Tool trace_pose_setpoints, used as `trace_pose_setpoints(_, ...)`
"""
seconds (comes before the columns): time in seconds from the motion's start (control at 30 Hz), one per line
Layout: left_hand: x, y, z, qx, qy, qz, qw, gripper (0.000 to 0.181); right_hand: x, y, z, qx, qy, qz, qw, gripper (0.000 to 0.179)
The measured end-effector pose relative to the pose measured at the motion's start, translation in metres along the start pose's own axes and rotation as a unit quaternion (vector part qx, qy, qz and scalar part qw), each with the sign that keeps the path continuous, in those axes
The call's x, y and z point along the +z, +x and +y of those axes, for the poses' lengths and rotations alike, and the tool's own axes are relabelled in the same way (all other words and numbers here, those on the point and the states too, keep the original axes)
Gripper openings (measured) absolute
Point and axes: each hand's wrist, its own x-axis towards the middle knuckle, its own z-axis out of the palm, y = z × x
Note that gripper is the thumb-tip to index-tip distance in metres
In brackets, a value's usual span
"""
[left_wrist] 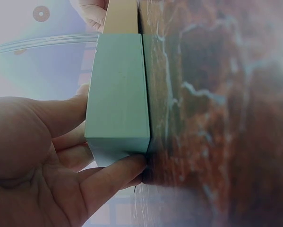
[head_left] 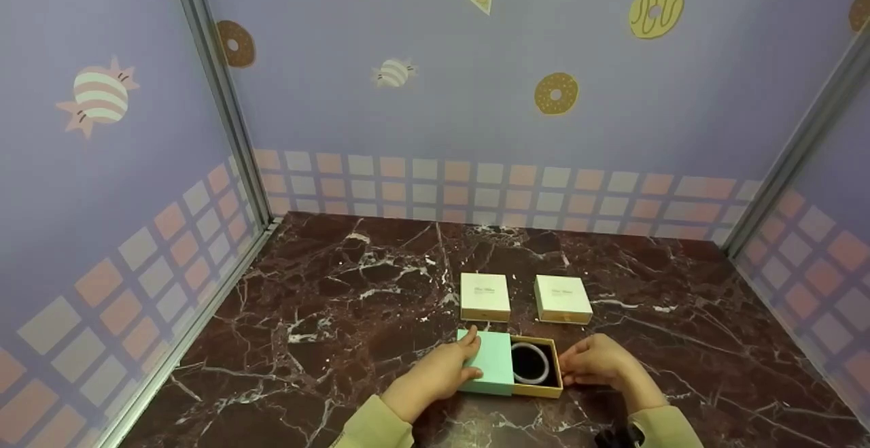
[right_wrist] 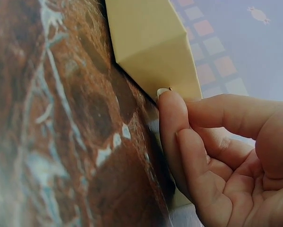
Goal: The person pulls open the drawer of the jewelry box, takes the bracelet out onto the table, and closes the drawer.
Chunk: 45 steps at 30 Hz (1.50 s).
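Observation:
A sliding gift box lies on the table with its mint green sleeve [head_left: 493, 359] on the left and its yellow drawer [head_left: 559, 380] pulled partway out on the right. In the drawer, a pale ring-shaped bangle [head_left: 520, 346] rests on black lining. My left hand [head_left: 445, 366] grips the sleeve's left end, thumb on top; in the left wrist view its fingers [left_wrist: 115, 177] wrap the end and near side. At the drawer's right end, my right hand [head_left: 598, 359] pinches a small pale pull tab [right_wrist: 163, 91], its fingertips partly covering it.
Two cream lidded boxes stand behind the mint one, a left box [head_left: 484, 295] and a right box [head_left: 563, 298]. The dark red marbled table [head_left: 326, 325] runs back to a purple wall [head_left: 435, 122] with sweets printed on it. Metal-framed panels stand at both sides.

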Motion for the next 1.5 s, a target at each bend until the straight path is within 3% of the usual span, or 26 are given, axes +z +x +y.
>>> trace_pose_setpoints(0.63, 0.000, -0.003, -0.001, 0.003, -0.012, 0.003, 0.9999, 0.068, -0.003, -0.003, -0.003, 0.010, 0.012, -0.016, 0.9998, 0.024)
trace_pose_setpoints(0.73, 0.000, -0.002, 0.000, 0.003, -0.010, 0.004, 0.9999, 0.068, -0.002, -0.003, -0.006, 0.002, 0.010, 0.008, 0.9999, 0.024)
trace_pose_setpoints(0.87, 0.000, -0.003, 0.000, 0.004, -0.011, 0.005, 0.9999, 0.068, 0.000, -0.003, -0.010, -0.026, -0.004, 0.068, 0.9973, 0.026)
trace_pose_setpoints(1.13, 0.001, -0.003, -0.001, 0.004, -0.018, 0.001, 0.9998, 0.068, 0.014, -0.002, -0.025, -0.068, -0.058, 0.190, 0.9778, 0.025)
trace_pose_setpoints(1.3, 0.001, -0.003, 0.000, 0.001, -0.018, -0.001, 0.9998, 0.068, 0.026, -0.003, -0.032, -0.115, -0.107, 0.214, 0.9643, 0.018)
trace_pose_setpoints(1.5, 0.000, -0.004, 0.001, -0.006, -0.018, -0.001, 0.9998, 0.068, 0.039, -0.005, -0.036, -0.152, -0.196, 0.210, 0.9458, 0.013)
